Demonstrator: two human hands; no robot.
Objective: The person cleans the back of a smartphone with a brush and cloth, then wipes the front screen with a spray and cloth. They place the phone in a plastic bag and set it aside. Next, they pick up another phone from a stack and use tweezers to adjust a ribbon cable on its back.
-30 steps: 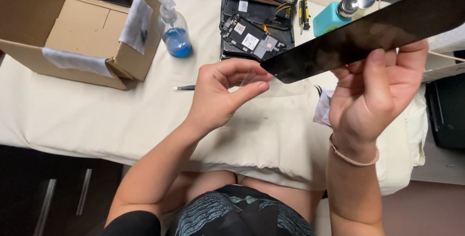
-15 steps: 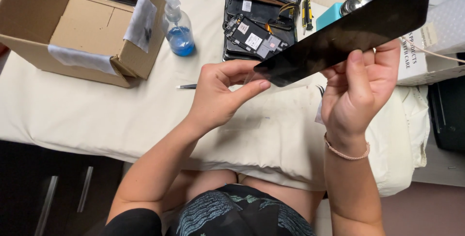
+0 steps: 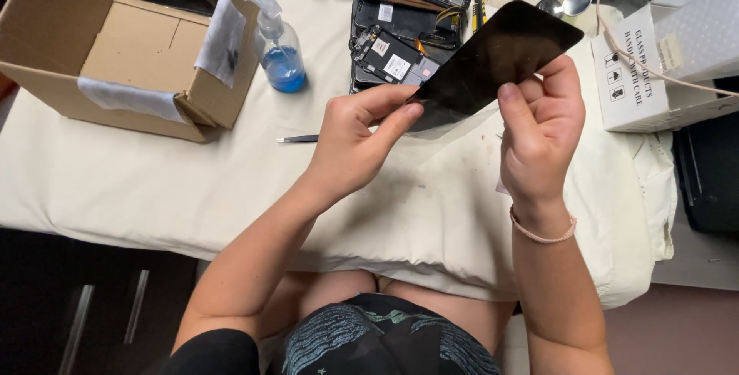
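Observation:
A thin black glossy panel (image 3: 493,59) is held up over the table, tilted. My right hand (image 3: 539,128) grips its right lower edge, thumb on the front. My left hand (image 3: 362,140) pinches its lower left corner between thumb and forefinger; a clear film seems to lift there. Behind the panel lies an opened black device (image 3: 400,44) with circuit boards and cables exposed.
A cream cloth (image 3: 154,182) covers the table. A cardboard box (image 3: 115,51) stands at the left, a spray bottle with blue liquid (image 3: 279,44) beside it. Tweezers (image 3: 300,139) lie near my left hand. A white carton (image 3: 654,67) sits at the right.
The black panel has turned and now looks shorter and more upright. My hands have come closer together, and my left fingers have closed on its lower corner.

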